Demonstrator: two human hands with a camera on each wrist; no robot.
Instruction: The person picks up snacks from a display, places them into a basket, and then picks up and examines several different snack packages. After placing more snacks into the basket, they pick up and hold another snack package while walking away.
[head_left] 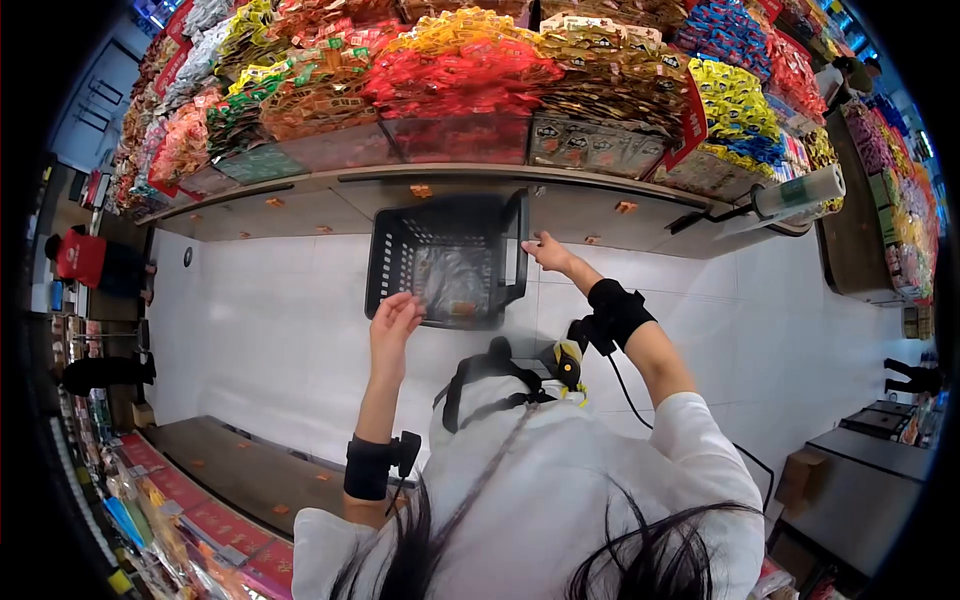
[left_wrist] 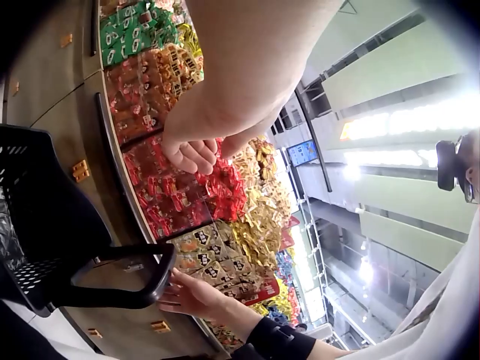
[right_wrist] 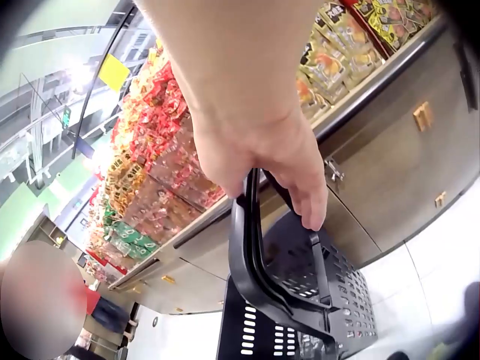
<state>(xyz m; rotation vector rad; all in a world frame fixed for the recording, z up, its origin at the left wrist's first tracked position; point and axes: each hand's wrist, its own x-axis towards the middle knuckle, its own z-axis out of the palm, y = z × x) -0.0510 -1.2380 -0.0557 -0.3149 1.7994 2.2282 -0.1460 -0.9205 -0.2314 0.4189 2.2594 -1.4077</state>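
Observation:
A black plastic basket (head_left: 385, 262) hangs or stands before the cabinet front, its handle (head_left: 521, 240) at the right side. My right hand (head_left: 552, 254) is at that handle; in the right wrist view the hand (right_wrist: 259, 154) grips the black handle bars (right_wrist: 259, 262) from above. Clear plastic (head_left: 455, 275) lies inside the basket. Over the basket's near left corner is my left hand (head_left: 396, 318), its fingers loosely bent and nothing held. The left wrist view shows this hand (left_wrist: 202, 142) in front of the red packets (left_wrist: 161, 180).
Heaped wrapped snacks (head_left: 460, 65) fill the bins above the cabinet front (head_left: 300, 212). White floor tiles (head_left: 270, 330) lie below. A clear cylinder (head_left: 810, 190) juts from the shelf corner at right. A low counter (head_left: 250, 480) stands at lower left, and a person in red (head_left: 85, 258) at far left.

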